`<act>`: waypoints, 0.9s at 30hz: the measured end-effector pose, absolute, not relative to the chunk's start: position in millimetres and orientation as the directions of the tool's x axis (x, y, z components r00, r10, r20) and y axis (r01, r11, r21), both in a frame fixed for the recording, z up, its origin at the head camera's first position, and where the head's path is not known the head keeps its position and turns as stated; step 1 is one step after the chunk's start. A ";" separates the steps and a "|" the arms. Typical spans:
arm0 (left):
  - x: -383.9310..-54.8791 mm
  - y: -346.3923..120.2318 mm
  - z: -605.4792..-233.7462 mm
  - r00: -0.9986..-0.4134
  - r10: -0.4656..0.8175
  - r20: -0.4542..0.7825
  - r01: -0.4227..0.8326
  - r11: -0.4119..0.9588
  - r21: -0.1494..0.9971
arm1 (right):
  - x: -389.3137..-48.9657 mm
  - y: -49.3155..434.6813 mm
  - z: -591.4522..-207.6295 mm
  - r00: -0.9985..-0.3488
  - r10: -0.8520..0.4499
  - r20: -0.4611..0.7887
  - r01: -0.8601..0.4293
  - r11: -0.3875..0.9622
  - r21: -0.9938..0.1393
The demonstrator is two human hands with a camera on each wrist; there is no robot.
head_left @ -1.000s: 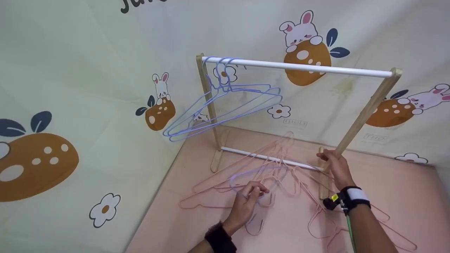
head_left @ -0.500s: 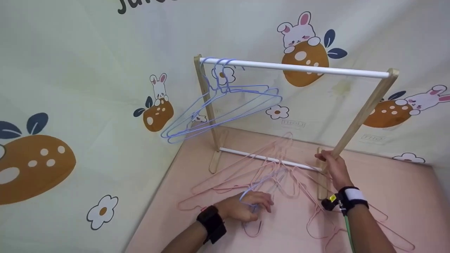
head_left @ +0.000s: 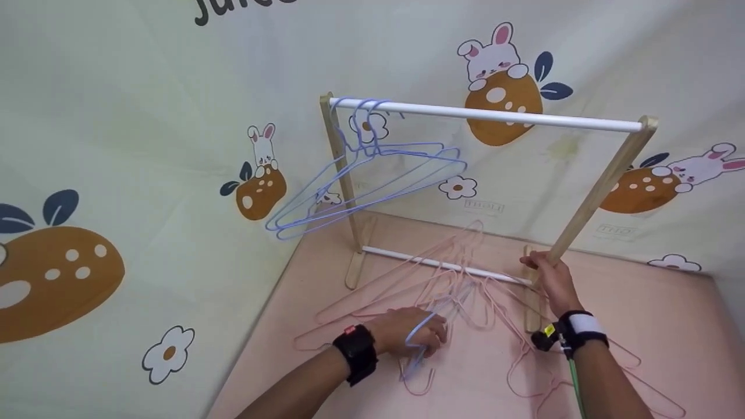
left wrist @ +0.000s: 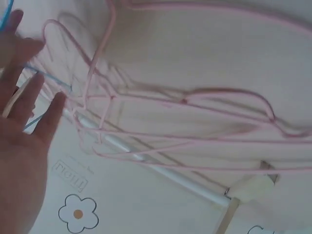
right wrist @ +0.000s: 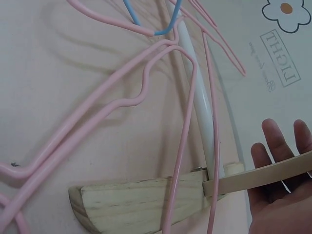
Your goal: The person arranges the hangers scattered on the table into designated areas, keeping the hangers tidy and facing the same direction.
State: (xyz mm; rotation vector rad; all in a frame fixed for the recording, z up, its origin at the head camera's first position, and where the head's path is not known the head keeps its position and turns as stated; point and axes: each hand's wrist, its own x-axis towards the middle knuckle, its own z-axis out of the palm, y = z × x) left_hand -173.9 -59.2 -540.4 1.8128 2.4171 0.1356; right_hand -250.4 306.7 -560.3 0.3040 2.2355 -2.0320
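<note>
My left hand (head_left: 404,331) holds a blue wire hanger (head_left: 420,326) low over the pink surface, the wire crossing its fingers. In the left wrist view the fingers (left wrist: 29,97) show at the left edge, with thin blue wire between them. My right hand (head_left: 559,285) grips the wooden right upright (head_left: 599,192) of a small clothes rack near its foot; the right wrist view shows the fingers (right wrist: 278,141) behind the strip of wood. Several blue hangers (head_left: 372,152) hang at the left end of the rack's white top rail (head_left: 495,114).
Several pink hangers (right wrist: 114,77) lie tangled across the pink surface (head_left: 471,384) and over the rack's lower white rail (head_left: 401,256). A pink hook (head_left: 420,394) lies just below my left hand. A printed backdrop (head_left: 145,116) stands behind and left of the rack.
My left hand has turned over, its back now facing up, swinging the blue hanger round with it. My right hand stays on the upright.
</note>
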 end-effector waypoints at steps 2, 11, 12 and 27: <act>-176.2 -52.3 -545.2 -0.260 0.966 -0.006 0.960 0.259 0.108 | -250.3 306.6 -560.4 -0.975 0.078 -0.207 0.214 0.094 -0.972; -166.6 -34.0 -544.1 -0.245 0.950 0.194 0.960 0.211 0.182 | -252.2 306.5 -561.7 -0.972 0.098 -0.213 0.220 0.077 -0.972; -164.5 -31.6 -542.1 -0.245 0.941 0.231 0.956 0.196 0.218 | -252.4 306.5 -561.4 -0.970 0.099 -0.220 0.228 0.074 -0.971; -137.3 3.4 -516.1 -0.508 0.761 0.404 0.557 -0.068 0.828 | -250.0 304.0 -559.5 -0.964 0.106 -0.243 0.252 0.081 -0.964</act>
